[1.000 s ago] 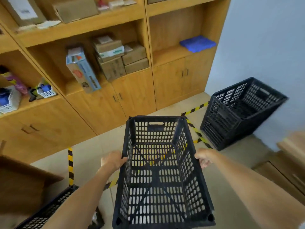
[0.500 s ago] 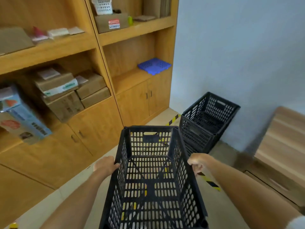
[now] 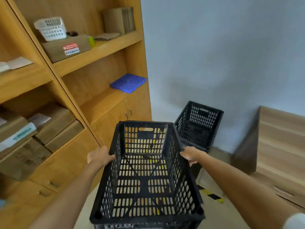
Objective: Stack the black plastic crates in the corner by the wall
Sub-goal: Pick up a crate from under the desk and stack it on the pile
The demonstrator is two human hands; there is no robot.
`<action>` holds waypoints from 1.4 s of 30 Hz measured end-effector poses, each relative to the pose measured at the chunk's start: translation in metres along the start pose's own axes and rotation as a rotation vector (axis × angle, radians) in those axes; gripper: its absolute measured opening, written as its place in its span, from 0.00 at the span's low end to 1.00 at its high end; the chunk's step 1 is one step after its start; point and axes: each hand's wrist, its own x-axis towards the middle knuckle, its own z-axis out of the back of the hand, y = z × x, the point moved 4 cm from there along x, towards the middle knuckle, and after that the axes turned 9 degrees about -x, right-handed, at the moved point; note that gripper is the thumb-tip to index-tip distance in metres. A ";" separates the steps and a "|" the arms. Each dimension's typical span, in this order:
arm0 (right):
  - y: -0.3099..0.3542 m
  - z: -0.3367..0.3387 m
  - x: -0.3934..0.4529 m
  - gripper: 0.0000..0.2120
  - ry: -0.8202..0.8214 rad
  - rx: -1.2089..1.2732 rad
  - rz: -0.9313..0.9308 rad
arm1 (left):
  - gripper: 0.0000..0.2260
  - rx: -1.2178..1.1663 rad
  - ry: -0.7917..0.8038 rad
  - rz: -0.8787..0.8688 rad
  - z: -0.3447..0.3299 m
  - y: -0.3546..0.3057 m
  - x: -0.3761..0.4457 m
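I hold an empty black plastic crate (image 3: 145,176) in front of me, above the floor. My left hand (image 3: 99,156) grips its left rim and my right hand (image 3: 191,155) grips its right rim. Just beyond it, to the right, a second black crate (image 3: 199,124) stands on the floor in the corner against the pale blue wall. It looks like a stack of crates; its lower part is hidden behind the crate I carry.
A tall wooden shelf unit (image 3: 99,52) with cardboard boxes, a white basket (image 3: 51,28) and a blue grid mat (image 3: 128,82) runs along the left. A low wooden cabinet (image 3: 279,146) stands at the right. Yellow-black tape (image 3: 212,195) marks the floor.
I have walked closer to the corner and my view has turned right. The crate in my hands stays gripped on both sides, and the corner crate now sits nearer and more central.
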 end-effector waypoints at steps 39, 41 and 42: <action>-0.206 0.366 0.248 0.21 -0.370 0.247 -0.487 | 0.21 0.174 0.050 -0.772 0.028 -0.593 0.435; -0.205 0.373 0.260 0.23 -0.378 0.225 -0.496 | 0.22 0.205 0.094 -0.770 0.014 -0.590 0.450; -0.205 0.375 0.265 0.23 -0.373 0.222 -0.488 | 0.22 0.213 0.129 -0.762 0.004 -0.584 0.454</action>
